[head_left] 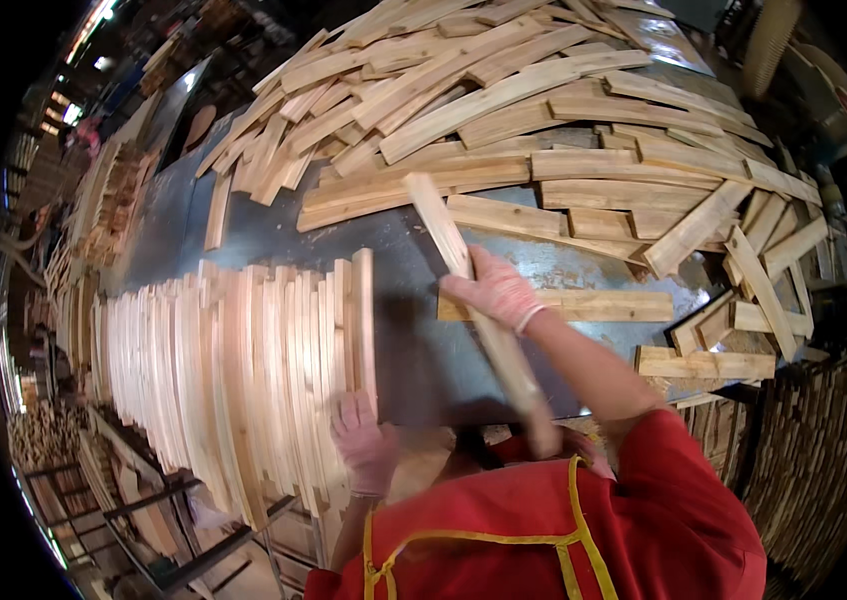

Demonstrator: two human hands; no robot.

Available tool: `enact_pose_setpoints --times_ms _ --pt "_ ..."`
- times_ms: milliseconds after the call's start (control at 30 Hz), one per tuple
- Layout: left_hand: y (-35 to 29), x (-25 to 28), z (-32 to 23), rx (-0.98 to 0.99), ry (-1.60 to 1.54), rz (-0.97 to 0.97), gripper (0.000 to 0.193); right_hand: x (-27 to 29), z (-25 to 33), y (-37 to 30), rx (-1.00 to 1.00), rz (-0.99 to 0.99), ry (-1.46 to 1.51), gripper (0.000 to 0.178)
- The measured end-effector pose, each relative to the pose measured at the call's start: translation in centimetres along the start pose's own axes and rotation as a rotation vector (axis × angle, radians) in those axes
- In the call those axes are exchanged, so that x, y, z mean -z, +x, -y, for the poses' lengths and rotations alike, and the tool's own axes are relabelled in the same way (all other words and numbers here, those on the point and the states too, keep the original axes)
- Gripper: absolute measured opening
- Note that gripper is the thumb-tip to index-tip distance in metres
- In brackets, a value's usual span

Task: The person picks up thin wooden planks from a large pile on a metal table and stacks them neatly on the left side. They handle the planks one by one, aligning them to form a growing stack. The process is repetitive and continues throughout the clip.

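Note:
My right hand (501, 292), in a pale pink work glove, grips a wooden slat (443, 228) around its middle. That slat slants over the table, its lower end blurred near my apron. Beneath my right wrist another slat (603, 306) lies flat on the dark tabletop (408, 330). At the left, many slats stand side by side in a tight row (233, 370). My left hand (363, 440), gloved alike, lies with its fingers stretched out against the near end of the row's last slat (363, 320).
A big loose heap of wooden slats (513, 110) covers the far side and spreads to the right. Stacked wood (803, 480) stands at the lower right. Below the row is a dark metal frame (193, 560). More timber piles (108, 210) line the far left.

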State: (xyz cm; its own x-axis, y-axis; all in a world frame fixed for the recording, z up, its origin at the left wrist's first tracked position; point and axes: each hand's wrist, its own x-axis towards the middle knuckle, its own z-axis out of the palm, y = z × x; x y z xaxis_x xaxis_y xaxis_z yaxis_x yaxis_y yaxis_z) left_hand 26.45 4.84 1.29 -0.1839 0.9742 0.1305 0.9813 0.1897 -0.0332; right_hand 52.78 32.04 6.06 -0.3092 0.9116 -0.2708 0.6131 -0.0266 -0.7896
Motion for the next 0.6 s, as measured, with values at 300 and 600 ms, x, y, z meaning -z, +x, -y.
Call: enact_pose_setpoints --times_ms 300,600 --pt "1.0 -1.0 -1.7 0.042 0.024 0.212 0.077 -9.1 -0.7 -5.6 0.312 0.170 -0.150 0.081" --pt "0.8 -1.8 -2.6 0.179 -0.135 0.177 0.066 5.6 -7.5 -4.8 0.077 0.092 -0.757 0.080"
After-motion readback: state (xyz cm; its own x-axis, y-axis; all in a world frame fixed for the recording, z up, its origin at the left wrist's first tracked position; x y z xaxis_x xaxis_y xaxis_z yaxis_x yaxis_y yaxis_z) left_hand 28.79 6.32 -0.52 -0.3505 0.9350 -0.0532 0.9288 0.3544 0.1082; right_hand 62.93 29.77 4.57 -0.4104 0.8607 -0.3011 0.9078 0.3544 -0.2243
